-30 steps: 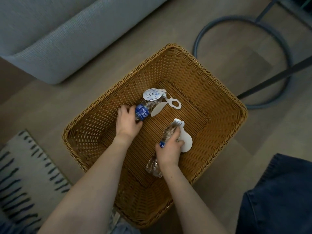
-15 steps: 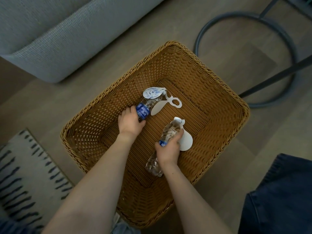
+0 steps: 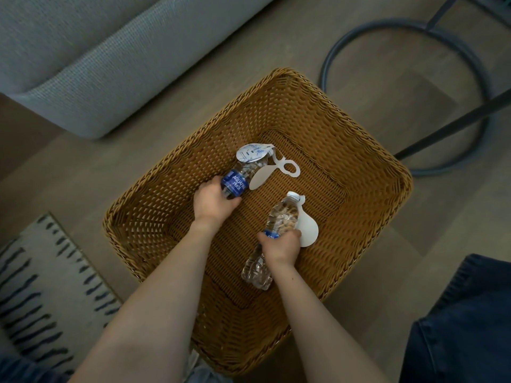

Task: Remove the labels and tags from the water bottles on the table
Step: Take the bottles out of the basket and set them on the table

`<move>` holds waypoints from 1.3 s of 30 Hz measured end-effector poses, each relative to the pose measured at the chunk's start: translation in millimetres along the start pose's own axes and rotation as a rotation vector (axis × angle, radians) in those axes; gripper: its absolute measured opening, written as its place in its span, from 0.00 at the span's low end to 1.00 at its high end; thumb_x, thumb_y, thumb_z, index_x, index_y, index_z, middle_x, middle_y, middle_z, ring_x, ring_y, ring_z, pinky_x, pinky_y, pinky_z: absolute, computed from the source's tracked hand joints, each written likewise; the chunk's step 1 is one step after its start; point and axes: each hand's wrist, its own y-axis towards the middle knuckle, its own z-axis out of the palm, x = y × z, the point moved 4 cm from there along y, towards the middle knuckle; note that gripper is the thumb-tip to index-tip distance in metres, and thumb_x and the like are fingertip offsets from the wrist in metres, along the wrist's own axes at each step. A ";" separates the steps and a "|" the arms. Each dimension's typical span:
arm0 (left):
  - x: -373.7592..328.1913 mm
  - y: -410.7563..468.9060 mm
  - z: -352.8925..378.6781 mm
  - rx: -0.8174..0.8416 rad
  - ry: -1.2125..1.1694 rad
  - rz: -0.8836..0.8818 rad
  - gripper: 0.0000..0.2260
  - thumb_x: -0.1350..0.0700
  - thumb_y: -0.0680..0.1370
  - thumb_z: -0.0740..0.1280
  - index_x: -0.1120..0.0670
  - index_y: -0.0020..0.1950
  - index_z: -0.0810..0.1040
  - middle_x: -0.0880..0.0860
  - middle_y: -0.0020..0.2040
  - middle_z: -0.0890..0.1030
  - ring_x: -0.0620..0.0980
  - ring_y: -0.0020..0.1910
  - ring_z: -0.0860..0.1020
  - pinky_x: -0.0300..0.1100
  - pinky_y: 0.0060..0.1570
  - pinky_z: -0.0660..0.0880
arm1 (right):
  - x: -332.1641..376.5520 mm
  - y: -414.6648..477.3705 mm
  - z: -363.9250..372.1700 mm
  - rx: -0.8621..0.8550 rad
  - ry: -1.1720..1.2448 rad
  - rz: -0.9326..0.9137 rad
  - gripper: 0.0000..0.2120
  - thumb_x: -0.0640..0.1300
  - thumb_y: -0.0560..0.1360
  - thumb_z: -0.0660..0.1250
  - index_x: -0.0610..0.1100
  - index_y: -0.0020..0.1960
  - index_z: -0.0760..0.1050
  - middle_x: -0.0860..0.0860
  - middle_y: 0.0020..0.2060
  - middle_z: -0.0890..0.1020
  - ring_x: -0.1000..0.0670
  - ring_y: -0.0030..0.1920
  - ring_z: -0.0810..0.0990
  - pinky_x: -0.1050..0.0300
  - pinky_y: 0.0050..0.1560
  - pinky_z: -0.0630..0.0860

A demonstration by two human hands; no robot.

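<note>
Two clear water bottles with blue labels lie inside a brown wicker basket on the floor. My left hand is closed around the lower part of the far bottle, which carries a white paper tag with a loop at its neck. My right hand grips the near bottle at its blue label. That bottle has a white cap and a white oval tag lying beside it. Its base sticks out below my wrist.
A grey sofa stands at the upper left. A dark metal ring-shaped table base and its leg are at the upper right. A patterned rug lies at the lower left, and dark blue jeans at the lower right.
Both hands have tightened their hold on the bottles. The view has shifted slightly; the bottles lie almost where they were.
</note>
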 end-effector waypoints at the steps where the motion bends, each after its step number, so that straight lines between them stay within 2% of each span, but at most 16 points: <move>1: -0.3 -0.2 -0.2 -0.007 -0.003 -0.002 0.23 0.50 0.70 0.77 0.58 0.60 0.77 0.57 0.54 0.83 0.58 0.54 0.80 0.51 0.56 0.76 | -0.1 0.4 -0.3 0.000 0.004 0.005 0.31 0.41 0.70 0.79 0.37 0.65 0.65 0.41 0.59 0.78 0.42 0.58 0.81 0.60 0.44 0.75; 9: -3.8 -7.0 -1.2 -0.053 -0.037 -0.019 0.22 0.51 0.68 0.78 0.57 0.59 0.79 0.56 0.51 0.84 0.57 0.51 0.81 0.49 0.53 0.78 | 3.4 1.2 -4.4 -0.015 0.068 0.011 0.30 0.40 0.69 0.80 0.39 0.62 0.67 0.43 0.58 0.78 0.42 0.58 0.81 0.59 0.44 0.74; 13: -6.2 -14.4 -1.2 -0.052 -0.089 -0.043 0.25 0.52 0.68 0.78 0.57 0.62 0.79 0.56 0.51 0.84 0.57 0.52 0.81 0.47 0.53 0.77 | 13.8 1.7 -11.9 -0.049 0.122 -0.115 0.27 0.39 0.67 0.80 0.41 0.57 0.66 0.48 0.50 0.76 0.46 0.53 0.80 0.61 0.46 0.73; 18: -14.8 -27.8 -7.6 -0.076 -0.193 -0.059 0.23 0.51 0.68 0.78 0.56 0.60 0.80 0.55 0.49 0.85 0.56 0.51 0.81 0.49 0.53 0.78 | 32.4 -2.9 -27.3 -0.050 0.200 -0.309 0.28 0.36 0.65 0.81 0.46 0.55 0.68 0.52 0.49 0.78 0.52 0.49 0.78 0.61 0.49 0.73; 19: -17.3 -30.4 -10.9 -0.088 -0.211 -0.055 0.22 0.51 0.67 0.78 0.55 0.59 0.80 0.55 0.49 0.85 0.56 0.50 0.81 0.48 0.52 0.78 | 35.7 -4.2 -30.6 -0.043 0.205 -0.334 0.27 0.36 0.64 0.81 0.46 0.55 0.69 0.53 0.48 0.78 0.53 0.47 0.79 0.63 0.47 0.73; 22: -25.9 -38.5 -24.7 -0.136 -0.260 -0.022 0.21 0.50 0.67 0.77 0.54 0.57 0.81 0.53 0.46 0.85 0.55 0.48 0.81 0.49 0.49 0.78 | 48.6 -10.9 -40.9 -0.015 0.228 -0.384 0.27 0.37 0.64 0.82 0.48 0.54 0.69 0.59 0.44 0.77 0.62 0.42 0.76 0.77 0.37 0.69; 24: -33.2 -42.8 -36.1 -0.170 -0.280 0.005 0.20 0.50 0.66 0.77 0.53 0.56 0.81 0.52 0.45 0.84 0.54 0.47 0.81 0.49 0.49 0.78 | 57.9 -15.6 -47.6 -0.007 0.255 -0.409 0.28 0.36 0.63 0.82 0.48 0.54 0.69 0.61 0.43 0.76 0.66 0.41 0.74 0.80 0.35 0.68; 27: -44.7 -49.1 -55.7 -0.211 -0.304 0.025 0.21 0.48 0.66 0.76 0.51 0.57 0.81 0.50 0.46 0.84 0.53 0.48 0.81 0.48 0.49 0.78 | 75.4 -25.8 -60.2 -0.002 0.276 -0.441 0.29 0.36 0.63 0.82 0.49 0.54 0.69 0.62 0.43 0.75 0.66 0.42 0.74 0.81 0.35 0.67; 31: -66.5 -66.3 -93.6 -0.199 -0.315 -0.013 0.26 0.48 0.66 0.76 0.52 0.63 0.79 0.51 0.48 0.84 0.52 0.50 0.81 0.50 0.51 0.79 | 109.3 -54.3 -92.3 0.011 0.285 -0.484 0.31 0.37 0.63 0.83 0.50 0.56 0.68 0.63 0.44 0.74 0.67 0.42 0.73 0.82 0.36 0.68; 34: -90.2 -93.3 -138.1 -0.219 -0.344 -0.021 0.25 0.48 0.66 0.77 0.51 0.62 0.80 0.49 0.48 0.85 0.51 0.50 0.81 0.50 0.51 0.79 | 134.7 -91.2 -129.3 0.003 0.275 -0.530 0.30 0.37 0.63 0.83 0.50 0.55 0.69 0.62 0.44 0.76 0.68 0.41 0.77 0.80 0.38 0.70; 36: -109.0 -114.9 -173.4 -0.212 -0.378 -0.007 0.22 0.50 0.67 0.78 0.49 0.60 0.80 0.45 0.47 0.84 0.50 0.50 0.80 0.51 0.51 0.79 | 151.0 -120.9 -157.6 -0.006 0.279 -0.556 0.30 0.36 0.63 0.83 0.51 0.56 0.70 0.61 0.46 0.78 0.73 0.43 0.77 0.80 0.41 0.71; 38: -128.3 -134.7 -210.1 -0.204 -0.403 -0.002 0.20 0.51 0.67 0.78 0.49 0.58 0.81 0.40 0.44 0.81 0.47 0.49 0.80 0.46 0.48 0.79 | 168.0 -151.1 -186.9 -0.010 0.291 -0.574 0.31 0.36 0.63 0.83 0.51 0.58 0.71 0.61 0.47 0.79 0.74 0.45 0.77 0.79 0.42 0.72; 39: -137.8 -145.3 -229.4 -0.216 -0.409 -0.006 0.20 0.51 0.67 0.78 0.49 0.58 0.81 0.36 0.42 0.78 0.45 0.49 0.78 0.39 0.46 0.77 | 177.0 -167.1 -201.5 -0.010 0.293 -0.581 0.31 0.36 0.63 0.83 0.51 0.58 0.71 0.61 0.48 0.79 0.73 0.46 0.78 0.78 0.42 0.73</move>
